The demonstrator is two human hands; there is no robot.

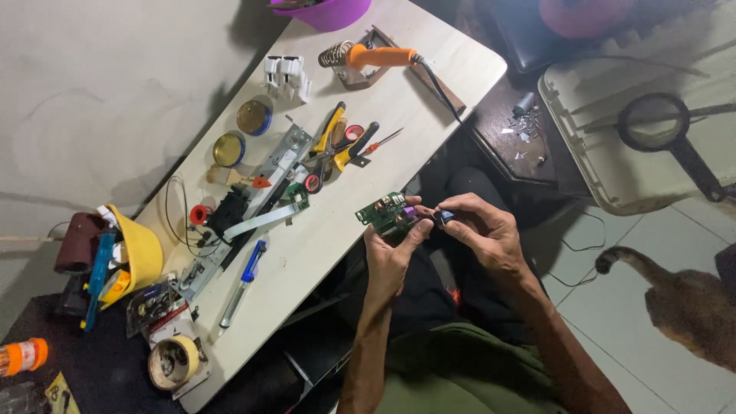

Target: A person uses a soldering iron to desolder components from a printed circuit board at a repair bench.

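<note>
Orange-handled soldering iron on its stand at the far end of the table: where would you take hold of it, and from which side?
Grip the soldering iron around the middle of its orange handle, coming from above. The handle lies nearly level and bare, while the tip end sits inside the coiled stand and the black cord trails off the other end toward the table edge. Probably easiest for the right hand.

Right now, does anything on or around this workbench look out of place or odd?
The soldering iron lies tilted on its stand at the table's far edge, cord trailing off. Small metal bits are scattered on the dark side surface. An animal stands on the tiled floor nearby.
</note>
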